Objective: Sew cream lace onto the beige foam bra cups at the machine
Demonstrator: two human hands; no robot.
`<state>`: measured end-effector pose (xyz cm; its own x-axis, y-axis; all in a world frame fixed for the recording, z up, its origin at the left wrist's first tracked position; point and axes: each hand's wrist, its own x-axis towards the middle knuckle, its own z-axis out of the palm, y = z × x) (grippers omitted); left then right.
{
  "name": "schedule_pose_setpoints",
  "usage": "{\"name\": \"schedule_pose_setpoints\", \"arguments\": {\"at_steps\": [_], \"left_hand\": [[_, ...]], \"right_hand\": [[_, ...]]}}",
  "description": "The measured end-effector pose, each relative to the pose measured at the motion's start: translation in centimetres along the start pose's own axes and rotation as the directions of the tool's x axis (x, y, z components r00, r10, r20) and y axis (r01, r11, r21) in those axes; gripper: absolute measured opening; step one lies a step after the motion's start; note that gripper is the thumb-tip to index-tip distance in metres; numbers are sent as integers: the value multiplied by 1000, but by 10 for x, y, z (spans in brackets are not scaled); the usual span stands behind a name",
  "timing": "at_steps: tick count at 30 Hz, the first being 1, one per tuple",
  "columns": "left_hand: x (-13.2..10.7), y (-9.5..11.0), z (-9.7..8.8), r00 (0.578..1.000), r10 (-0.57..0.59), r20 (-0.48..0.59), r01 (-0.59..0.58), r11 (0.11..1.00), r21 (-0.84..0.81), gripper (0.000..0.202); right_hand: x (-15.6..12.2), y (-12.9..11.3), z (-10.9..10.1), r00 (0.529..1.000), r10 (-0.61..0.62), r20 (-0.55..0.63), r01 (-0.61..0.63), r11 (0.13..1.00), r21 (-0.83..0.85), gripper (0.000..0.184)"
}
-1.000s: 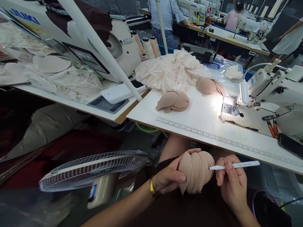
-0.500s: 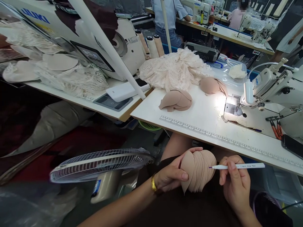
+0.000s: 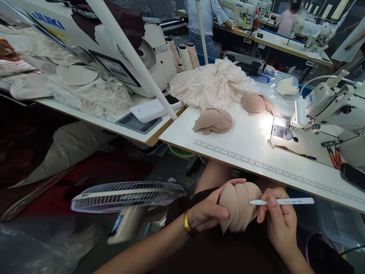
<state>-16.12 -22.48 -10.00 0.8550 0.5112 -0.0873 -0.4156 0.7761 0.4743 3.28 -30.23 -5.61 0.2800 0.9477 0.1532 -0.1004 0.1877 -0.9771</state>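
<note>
Over my lap, my left hand (image 3: 211, 209) is closed around a fanned stack of beige bra cup pads (image 3: 241, 207), thumb on the front piece and fingers behind. A white marking pen (image 3: 296, 201) is pinched in my right hand (image 3: 279, 217), held nearly level. Its tip touches or lies very close to the fanned edges of the stack; I cannot tell which. On the white table above lie a beige pile of cup pieces (image 3: 214, 121) and a second such pile (image 3: 257, 104) beside the sewing machine.
The lit sewing machine (image 3: 327, 106) stands at the right of the table (image 3: 176, 139), with orange-handled snips (image 3: 334, 156) and a dark phone (image 3: 353, 176) nearby. Cream lace (image 3: 212, 85) is heaped at the back. A fan (image 3: 128, 196) stands low at left. Other people sit at machines beyond.
The pen and my right hand have shifted slightly left, bringing the tip further over the stack. My left hand keeps its hold. At far left, another person's hand has come into view.
</note>
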Motion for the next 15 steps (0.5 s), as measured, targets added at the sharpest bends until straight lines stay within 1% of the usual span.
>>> {"name": "schedule_pose_setpoints", "arguments": {"at_steps": [3, 6, 15], "left_hand": [[0, 1, 1, 1000, -11, -7, 11, 1000, -7, 82], [0, 2, 2, 1000, -6, -14, 6, 1000, 1, 82], [2, 2, 1, 1000, -6, -5, 6, 1000, 15, 82]], "right_hand": [[1, 1, 0, 1000, -16, -9, 17, 999, 31, 20], [4, 2, -1, 999, -26, -32, 27, 1000, 6, 21], [4, 2, 2, 999, -37, 25, 37, 999, -6, 19]]}}
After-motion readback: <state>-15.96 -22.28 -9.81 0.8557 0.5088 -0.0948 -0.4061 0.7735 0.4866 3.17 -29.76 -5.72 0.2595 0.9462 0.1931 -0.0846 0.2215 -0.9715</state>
